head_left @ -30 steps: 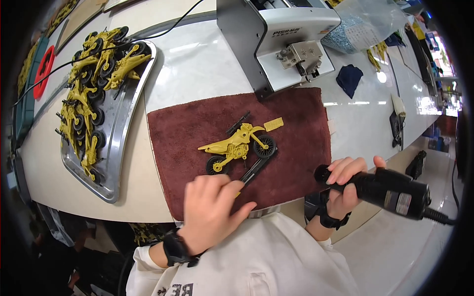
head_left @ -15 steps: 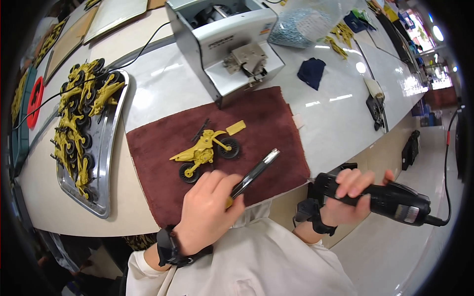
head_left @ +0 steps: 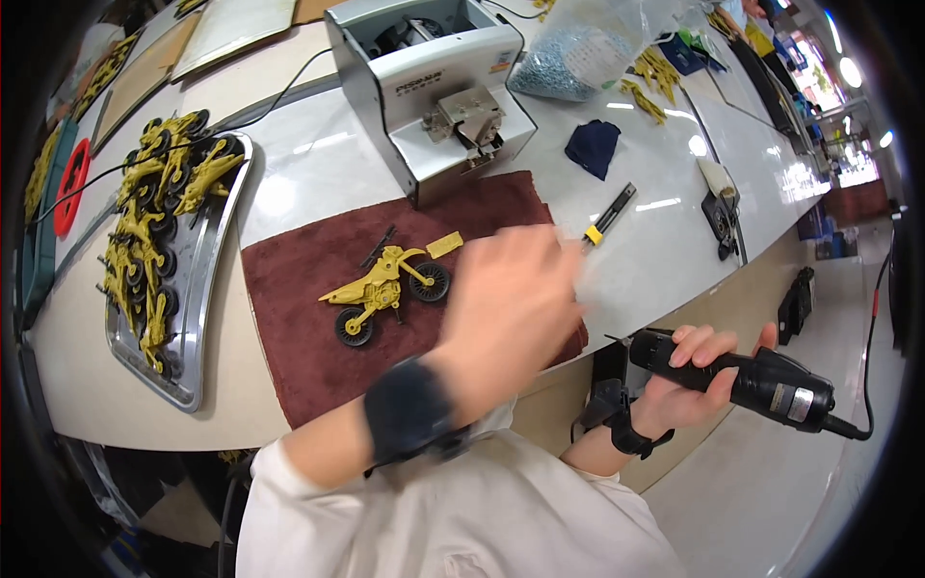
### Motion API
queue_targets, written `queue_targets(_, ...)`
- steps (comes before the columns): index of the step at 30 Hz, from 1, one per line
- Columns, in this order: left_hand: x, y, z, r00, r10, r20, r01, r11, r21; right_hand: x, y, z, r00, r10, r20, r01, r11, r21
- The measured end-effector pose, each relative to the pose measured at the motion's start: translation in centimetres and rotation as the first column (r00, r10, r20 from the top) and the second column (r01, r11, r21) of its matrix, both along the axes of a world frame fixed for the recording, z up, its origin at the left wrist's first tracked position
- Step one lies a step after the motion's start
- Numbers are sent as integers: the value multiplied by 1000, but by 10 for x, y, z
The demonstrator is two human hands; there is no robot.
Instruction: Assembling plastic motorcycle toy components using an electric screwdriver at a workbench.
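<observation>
Now left hand (head_left: 511, 308) farther right, blurred.

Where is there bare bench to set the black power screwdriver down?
Bare white bench lies between the metal tray of yellow toy motorcycles and the grey box machine; more lies right of the maroon towel, around the yellow-banded utility knife. The towel's centre is crowded.

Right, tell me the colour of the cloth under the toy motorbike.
Dark maroon cloth, seen in the head view.
</observation>
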State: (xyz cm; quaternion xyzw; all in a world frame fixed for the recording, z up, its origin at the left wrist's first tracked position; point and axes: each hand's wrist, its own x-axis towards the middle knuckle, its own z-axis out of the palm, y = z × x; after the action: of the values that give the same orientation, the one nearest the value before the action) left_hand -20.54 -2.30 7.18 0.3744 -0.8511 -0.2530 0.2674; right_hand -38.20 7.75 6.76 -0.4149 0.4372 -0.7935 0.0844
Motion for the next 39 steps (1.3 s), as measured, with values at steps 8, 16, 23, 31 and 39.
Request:
queue_targets(8, 149, 18, -45, 954, 273, 121, -282, 958, 60, 41, -37, 7, 977, 201, -70, -200, 980, 19)
queue_targets(16, 157, -3, -58, 986, 151, -66, -143, 983, 117, 60, -92, 41, 926, 360, -117, -362, 932, 7)
queue_targets(23, 165, -2, -59, 986, 165, 10, -165, 979, 118, 67, -113, 38, 846, 491, -206, -497, 867, 26)
queue_targets(31, 95, 43, -35, 950, 28, 312, -68, 991, 115, 51, -146, 65, 847, 521, -110, -522, 853, 22)
queue_targets(39, 65, 34, -66, 936, 179, 302, -216, 972, 96, 59, -155, 73, 810, 565, -157, -571, 821, 9)
